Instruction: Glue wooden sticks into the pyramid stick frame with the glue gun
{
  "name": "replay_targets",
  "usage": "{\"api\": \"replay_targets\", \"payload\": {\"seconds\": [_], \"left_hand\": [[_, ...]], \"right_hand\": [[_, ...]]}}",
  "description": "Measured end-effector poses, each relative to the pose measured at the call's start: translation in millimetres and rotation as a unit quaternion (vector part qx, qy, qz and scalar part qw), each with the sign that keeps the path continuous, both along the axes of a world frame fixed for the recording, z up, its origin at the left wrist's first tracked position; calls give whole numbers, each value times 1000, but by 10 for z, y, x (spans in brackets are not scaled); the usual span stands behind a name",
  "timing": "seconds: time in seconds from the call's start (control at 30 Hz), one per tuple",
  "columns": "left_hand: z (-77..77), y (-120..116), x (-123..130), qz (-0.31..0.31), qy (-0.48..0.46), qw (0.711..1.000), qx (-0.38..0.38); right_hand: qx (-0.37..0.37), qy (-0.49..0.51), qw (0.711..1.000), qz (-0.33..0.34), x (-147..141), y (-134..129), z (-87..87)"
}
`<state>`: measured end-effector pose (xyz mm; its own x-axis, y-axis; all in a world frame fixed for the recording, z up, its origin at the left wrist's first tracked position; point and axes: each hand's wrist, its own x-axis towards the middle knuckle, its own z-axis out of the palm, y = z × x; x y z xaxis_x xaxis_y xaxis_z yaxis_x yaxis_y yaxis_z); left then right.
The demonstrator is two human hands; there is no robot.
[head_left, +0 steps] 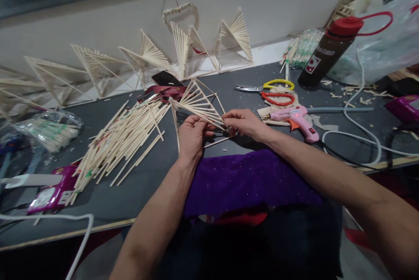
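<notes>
A fan-like frame of thin pale sticks (199, 104) stands on the dark table in front of me. My left hand (194, 133) is closed on its lower edge, thumb and fingers pinched on the sticks. At its lower right corner, my right hand (242, 122) pinches the stick ends with its fingertips. One stick of the frame runs along the table below both hands. Left of the frame lies a pile of loose sticks (126, 142). A pink glue gun (294, 120) rests right of my right hand, with yellow and red handled scissors (278, 90) behind it.
Similar stick frames (147, 55) line the wall. A dark bottle with a red lid (327, 53) stands at the back right, beside a clear plastic bag. White cable (376, 140) loops at the right. Purple cloth (245, 179) lies at the near edge, and bagged sticks (54, 131) at the left.
</notes>
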<state>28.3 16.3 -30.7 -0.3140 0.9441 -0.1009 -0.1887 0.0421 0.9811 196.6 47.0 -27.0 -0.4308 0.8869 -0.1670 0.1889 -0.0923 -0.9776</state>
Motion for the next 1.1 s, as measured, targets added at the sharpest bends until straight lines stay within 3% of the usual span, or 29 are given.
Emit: {"api": "replay_targets", "payload": {"seconds": [0.17,0.27,0.53,0.6,0.7,0.77,0.93,1.1], "left_hand": [[-2,2,-15,-5,-1,1000,-7],[0,-1,-20,-3,3,1000,-11],[-10,37,-27,16,14,1000,1],[-8,52,-22,20,14,1000,3],[0,64,-12,20,23,999,13],[10,63,-5,17,27,999,17],[27,50,-1,20,27,999,15],[19,47,-12,14,9,1000,3]], "right_hand": [[104,7,992,-77,128,-52,87],[150,0,985,-90,291,-138,191],[188,-129,962,-153,1126,-441,299],[192,-167,944,-209,1372,-471,259],[231,-282,891,-270,1651,-460,162],[235,-373,863,-247,1741,-425,96],[153,-515,827,-164,1732,-350,72],[119,-533,827,-130,1769,-426,189]]}}
